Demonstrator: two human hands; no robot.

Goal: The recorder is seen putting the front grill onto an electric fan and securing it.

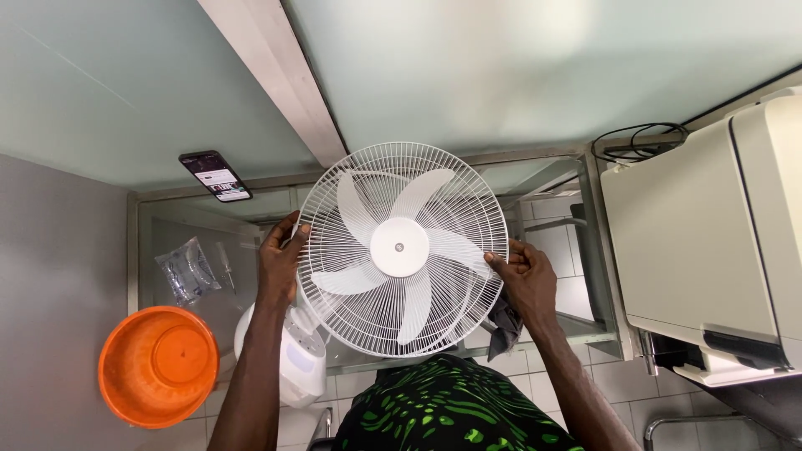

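Observation:
A round white wire fan grille (pixel 403 249) with a white centre cap is held face-up in front of me, over a glass table (pixel 192 225). White fan blades show behind its wires. My left hand (pixel 281 260) grips the grille's left rim. My right hand (pixel 525 280) grips the right rim and also pinches a dark grey cloth (pixel 504 327) that hangs below it. Under the grille, at lower left, sits the white fan body (pixel 292 361).
An orange plastic bowl (pixel 158 364) stands on the floor at lower left. On the glass table lie a black phone (pixel 215 175), a clear plastic bag (pixel 188 269) and a screwdriver (pixel 225 266). A large white printer (pixel 710 242) fills the right side, with black cables (pixel 639 140) behind it.

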